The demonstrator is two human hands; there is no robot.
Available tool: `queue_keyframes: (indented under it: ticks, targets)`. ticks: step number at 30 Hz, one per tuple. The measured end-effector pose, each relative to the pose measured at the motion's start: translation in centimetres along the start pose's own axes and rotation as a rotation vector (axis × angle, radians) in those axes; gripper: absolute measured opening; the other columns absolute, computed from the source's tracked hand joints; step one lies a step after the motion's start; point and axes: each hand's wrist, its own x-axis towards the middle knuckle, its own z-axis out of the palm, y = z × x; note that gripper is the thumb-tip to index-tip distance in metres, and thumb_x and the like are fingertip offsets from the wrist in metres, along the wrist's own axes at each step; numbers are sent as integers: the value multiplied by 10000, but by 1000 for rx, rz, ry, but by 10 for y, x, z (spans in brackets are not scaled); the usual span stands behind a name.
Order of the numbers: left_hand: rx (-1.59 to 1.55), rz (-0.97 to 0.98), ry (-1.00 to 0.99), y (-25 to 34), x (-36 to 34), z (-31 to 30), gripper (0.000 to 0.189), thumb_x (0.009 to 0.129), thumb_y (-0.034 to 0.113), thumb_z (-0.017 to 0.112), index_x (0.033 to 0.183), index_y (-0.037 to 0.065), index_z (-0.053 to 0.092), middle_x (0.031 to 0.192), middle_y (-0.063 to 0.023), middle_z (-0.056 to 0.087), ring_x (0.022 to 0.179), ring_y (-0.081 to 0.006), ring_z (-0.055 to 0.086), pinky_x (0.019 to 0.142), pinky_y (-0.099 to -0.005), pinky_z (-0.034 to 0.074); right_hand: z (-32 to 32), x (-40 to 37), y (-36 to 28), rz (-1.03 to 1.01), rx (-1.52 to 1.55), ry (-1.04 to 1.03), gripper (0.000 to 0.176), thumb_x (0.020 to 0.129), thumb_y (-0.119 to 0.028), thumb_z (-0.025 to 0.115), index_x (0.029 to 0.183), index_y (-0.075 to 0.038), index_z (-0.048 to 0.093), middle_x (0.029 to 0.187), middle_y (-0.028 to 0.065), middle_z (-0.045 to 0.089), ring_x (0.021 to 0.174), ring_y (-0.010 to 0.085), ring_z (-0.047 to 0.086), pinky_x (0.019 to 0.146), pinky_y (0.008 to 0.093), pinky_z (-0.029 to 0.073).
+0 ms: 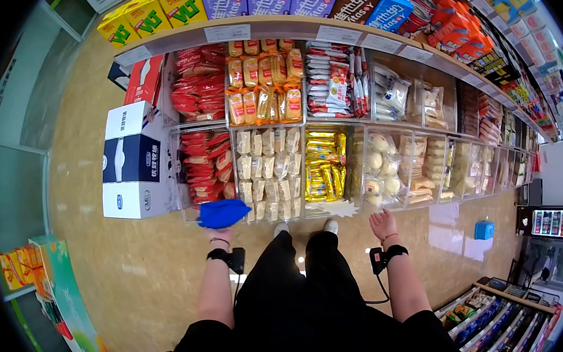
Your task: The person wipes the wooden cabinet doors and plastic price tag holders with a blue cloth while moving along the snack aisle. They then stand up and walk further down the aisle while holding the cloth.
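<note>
A bunched blue cloth (223, 213) covers most of my left hand (220, 233), which holds it at the front edge of the clear bins, by the red packets (206, 165). To the right, my right hand (383, 221) is empty, its fingers loosely apart, just in front of the bin of round white buns (381, 161). Between the hands are bins of small beige packs (268, 164) and yellow packets (326, 166). Behind them sit orange-wrapped cakes (264, 78) and red-and-white packets (337, 82).
Drink cartons (228, 0) line the shelf above the bins. White and blue boxes (129, 158) are stacked at the left. A blue object (484, 229) sits on the floor at the right, and a rack of packets (498, 318) stands at the lower right.
</note>
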Motion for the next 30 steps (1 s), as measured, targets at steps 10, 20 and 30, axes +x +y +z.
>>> queue_keyframes:
  ticks: [10,20,30]
  targets:
    - [-84,50,-27,80,13,-16,538,930,438,266,1304,114,478,1356,-101,470,1265,-318,407,1079,-530,254,1,-3,-6,51,-8,-40,757,907,-306,506,1463,-62,54,1515,143,134,1382,284,204,1090,422,274]
    - [-105,-199,-126,-31,14,-23,495,966,387,262,1304,93,474,1349,-101,478,1267,-301,412,1092,-495,261,10,1,-3,26,-100,37,775,894,-296,534,1456,-41,66,1515,139,147,1377,281,219,1067,436,307]
    - [-102,96,-53,61,28,-17,447,936,353,325,1216,84,547,1264,-119,548,1199,-320,477,1045,-493,336,-5,-9,-4,49,-150,-70,648,922,-288,475,1440,-48,170,1495,99,233,1346,265,299,1070,432,303]
